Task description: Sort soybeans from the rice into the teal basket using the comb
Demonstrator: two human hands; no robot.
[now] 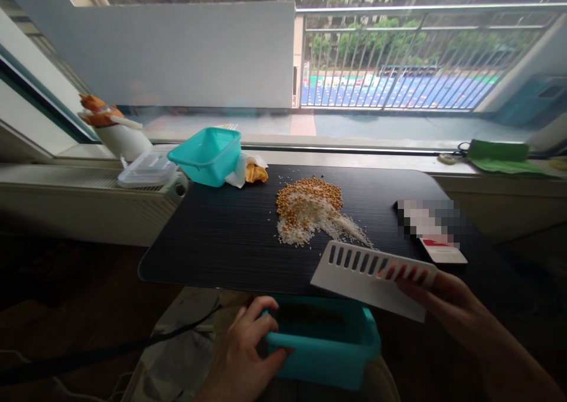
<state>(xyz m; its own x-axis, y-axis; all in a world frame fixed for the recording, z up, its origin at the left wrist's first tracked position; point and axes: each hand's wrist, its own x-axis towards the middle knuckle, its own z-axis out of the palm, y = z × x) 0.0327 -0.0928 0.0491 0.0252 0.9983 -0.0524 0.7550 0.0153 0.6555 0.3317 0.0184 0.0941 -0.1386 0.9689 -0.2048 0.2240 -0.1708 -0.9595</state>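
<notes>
My left hand (250, 346) is closed around the left rim of a teal plastic bin (328, 363), which sits just below the table's front edge. In my right hand (454, 304) is a flat white slotted plastic panel (354, 279), pinched at its right end. The panel slants over the table's front edge and partly over the bin, its row of slots on the far side. Beyond it, a heap of yellow soybeans (312, 186) mixed with white rice (295, 235) lies on the black table (212, 242). The bin's inside is dark; its contents cannot be made out.
At the table's back left stand a second teal bin (206, 163) and a crumpled orange wrapper (256, 173). A clear lid (148, 169) lies farther left. A partly blurred flat item (443, 251) rests at right. Green cloth (498, 156) lies on the windowsill.
</notes>
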